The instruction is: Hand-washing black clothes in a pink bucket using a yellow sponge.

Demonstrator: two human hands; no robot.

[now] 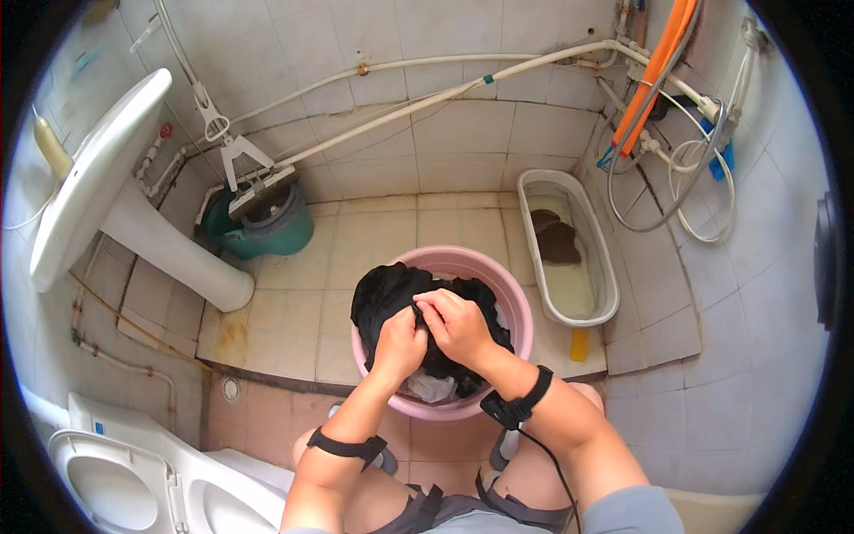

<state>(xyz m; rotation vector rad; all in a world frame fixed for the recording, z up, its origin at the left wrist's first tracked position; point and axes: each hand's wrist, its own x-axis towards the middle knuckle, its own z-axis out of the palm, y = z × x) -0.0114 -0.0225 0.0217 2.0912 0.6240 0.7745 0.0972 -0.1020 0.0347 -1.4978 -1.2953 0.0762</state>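
A pink plastic basin [519,307] stands on the floor in front of my knees, heaped with dark laundry. Over it, my left hand [400,343] and my right hand [452,322] meet, both closed on a black cloth garment [384,298]. The kind of garment cannot be made out. Its bunched fabric spreads to both sides of my fists and lies over the basin's contents. A white cloth [431,388] shows at the near side of the basin, below my wrists.
A white oblong tub [605,283] with a brown item in water stands to the right. At the back left, a green bucket [298,233] holds a mop head. A washbasin pedestal [191,258] rises on the left, with a toilet [116,485] at the near left.
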